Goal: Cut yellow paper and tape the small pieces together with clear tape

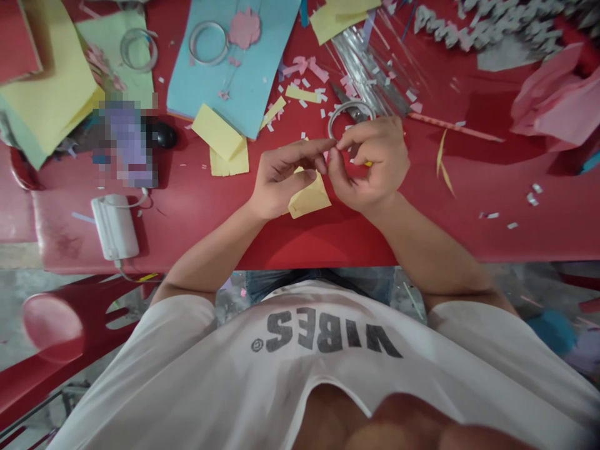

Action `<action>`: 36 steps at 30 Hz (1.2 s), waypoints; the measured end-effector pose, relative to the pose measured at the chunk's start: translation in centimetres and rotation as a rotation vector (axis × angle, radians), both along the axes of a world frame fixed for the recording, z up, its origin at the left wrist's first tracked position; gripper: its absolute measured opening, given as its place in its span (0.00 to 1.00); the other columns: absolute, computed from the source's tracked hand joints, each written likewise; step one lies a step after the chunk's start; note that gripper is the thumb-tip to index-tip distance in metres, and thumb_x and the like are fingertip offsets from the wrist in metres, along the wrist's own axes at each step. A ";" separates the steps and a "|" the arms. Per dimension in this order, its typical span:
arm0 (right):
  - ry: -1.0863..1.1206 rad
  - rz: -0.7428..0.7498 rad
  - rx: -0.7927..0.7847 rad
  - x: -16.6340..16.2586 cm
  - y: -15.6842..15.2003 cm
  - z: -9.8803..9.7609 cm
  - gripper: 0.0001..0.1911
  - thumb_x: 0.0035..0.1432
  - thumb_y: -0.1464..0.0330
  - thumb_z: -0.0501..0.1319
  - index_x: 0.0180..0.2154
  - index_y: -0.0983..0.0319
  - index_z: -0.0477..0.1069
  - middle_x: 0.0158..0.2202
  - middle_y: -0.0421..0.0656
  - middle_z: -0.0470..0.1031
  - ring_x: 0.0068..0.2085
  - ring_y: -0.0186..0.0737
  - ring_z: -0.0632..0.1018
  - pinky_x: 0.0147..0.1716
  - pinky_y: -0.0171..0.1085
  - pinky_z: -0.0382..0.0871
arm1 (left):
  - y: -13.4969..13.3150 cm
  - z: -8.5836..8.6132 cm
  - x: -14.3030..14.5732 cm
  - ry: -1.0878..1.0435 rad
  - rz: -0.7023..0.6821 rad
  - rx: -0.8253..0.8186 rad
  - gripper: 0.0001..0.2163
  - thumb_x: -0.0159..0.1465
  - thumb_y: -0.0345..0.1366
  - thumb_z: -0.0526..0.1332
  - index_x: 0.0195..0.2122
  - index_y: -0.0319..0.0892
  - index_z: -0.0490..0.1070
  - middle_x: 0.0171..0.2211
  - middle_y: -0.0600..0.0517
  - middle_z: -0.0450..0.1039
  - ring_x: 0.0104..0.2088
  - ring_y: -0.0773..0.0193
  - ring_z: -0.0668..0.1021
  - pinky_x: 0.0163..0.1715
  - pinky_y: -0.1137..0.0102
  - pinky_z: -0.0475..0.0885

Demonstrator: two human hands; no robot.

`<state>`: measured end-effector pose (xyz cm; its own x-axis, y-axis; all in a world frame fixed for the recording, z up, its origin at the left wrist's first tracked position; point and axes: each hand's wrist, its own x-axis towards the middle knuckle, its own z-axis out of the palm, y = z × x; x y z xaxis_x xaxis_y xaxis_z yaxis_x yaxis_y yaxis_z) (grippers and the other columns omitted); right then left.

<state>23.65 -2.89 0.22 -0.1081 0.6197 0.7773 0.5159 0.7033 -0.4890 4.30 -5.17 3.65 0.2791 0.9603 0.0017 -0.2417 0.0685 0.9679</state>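
My left hand (288, 177) is closed around a small folded yellow paper piece (309, 199), with the thumb lying across its upper part. Its index finger stretches over to the fingertips of my right hand (372, 159). There the right thumb and index finger are pinched together; whatever is between them is too small to make out. A speck of yellow shows by the right hand's curled fingers. Just beyond the hands, a roll of clear tape (349, 111) lies beside scissors (349, 100), partly hidden by the right hand.
Yellow paper pieces (218, 132) and blue sheets (187, 87) lie to the left, with another tape roll (209, 42) and a pink paper flower (244, 28). A white power adapter (115, 226) sits front left. A pencil (457, 127) and pink paper (557, 100) lie right.
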 end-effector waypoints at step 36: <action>-0.008 -0.039 -0.243 0.5 -0.6 -0.9 0.13 0.74 0.53 0.58 0.42 0.54 0.72 0.34 0.41 0.74 0.43 0.51 0.82 0.55 0.58 0.75 | -0.4 0.4 0.5 -0.139 -0.039 -0.319 0.14 0.64 0.37 0.69 0.52 0.51 0.81 0.32 0.53 0.80 0.40 0.60 0.83 0.39 0.66 0.79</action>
<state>24.18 -3.51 -0.67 -0.0860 0.7921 0.6044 0.5447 0.5453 -0.6371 4.80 -5.60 4.04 0.3334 0.9073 -0.2563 -0.3611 0.3740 0.8542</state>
